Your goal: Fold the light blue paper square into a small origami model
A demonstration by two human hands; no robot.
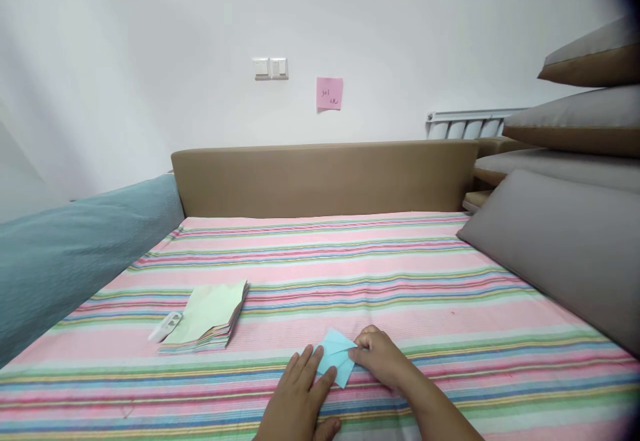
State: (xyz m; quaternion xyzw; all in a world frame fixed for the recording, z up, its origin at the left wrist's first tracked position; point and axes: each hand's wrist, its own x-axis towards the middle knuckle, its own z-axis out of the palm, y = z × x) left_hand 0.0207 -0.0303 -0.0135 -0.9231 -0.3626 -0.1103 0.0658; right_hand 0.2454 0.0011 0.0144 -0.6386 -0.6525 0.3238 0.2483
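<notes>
A small piece of light blue folded paper [332, 355] lies on the striped cloth [400, 281], with creases and overlapping flaps showing. My left hand [305, 391] rests flat with fingers stretched out, its fingertips pressing on the paper's left and lower edge. At the paper's right corner, my right hand [380, 357] has its thumb and curled fingers pinched on the edge. To the left, a stack of coloured paper sheets [207, 311] with a pale green one on top lies on the cloth. A white utility knife [166, 327], by its look, touches the stack's left side.
A brown backrest [325, 181] runs along the far side. Grey cushions [560, 241] are piled on the right, and a blue-green covered armrest [85, 241] borders the left. On the white wall are a pink note [329, 93], switches [271, 68] and a radiator [465, 124].
</notes>
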